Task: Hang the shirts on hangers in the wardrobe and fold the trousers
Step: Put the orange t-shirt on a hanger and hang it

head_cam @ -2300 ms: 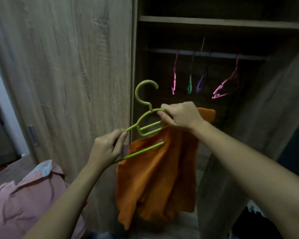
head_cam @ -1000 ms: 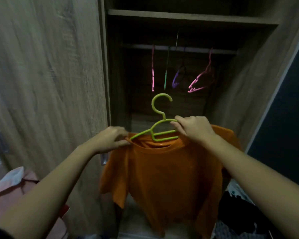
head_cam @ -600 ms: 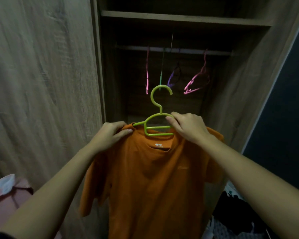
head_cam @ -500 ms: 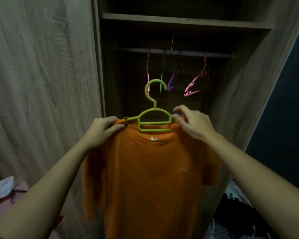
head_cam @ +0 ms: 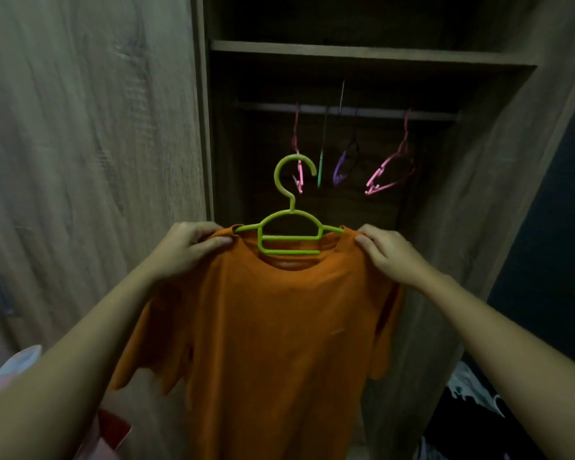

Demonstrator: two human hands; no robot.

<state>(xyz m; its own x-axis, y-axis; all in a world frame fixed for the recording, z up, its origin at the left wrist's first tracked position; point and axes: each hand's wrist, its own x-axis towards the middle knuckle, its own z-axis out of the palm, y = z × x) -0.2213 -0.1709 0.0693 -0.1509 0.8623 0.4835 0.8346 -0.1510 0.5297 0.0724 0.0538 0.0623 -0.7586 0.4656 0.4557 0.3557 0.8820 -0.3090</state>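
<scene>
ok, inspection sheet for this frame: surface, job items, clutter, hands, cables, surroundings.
Surface: no table in view; a wardrobe shelf sits above the hanging rail.
Job's things: orange shirt on the green hanger, held up in front of the wardrobe, hook not yet on the rail.
Clutter: pink fabric at lower left; dark clothes at lower right.
Grippers: left hand grips the shirt's left shoulder, right hand its right shoulder, fingers closed on cloth.
Cables: nothing seen.
Surroundings: wooden wardrobe door to the left; empty pink hangers and a purple hanger on the rail.
</scene>
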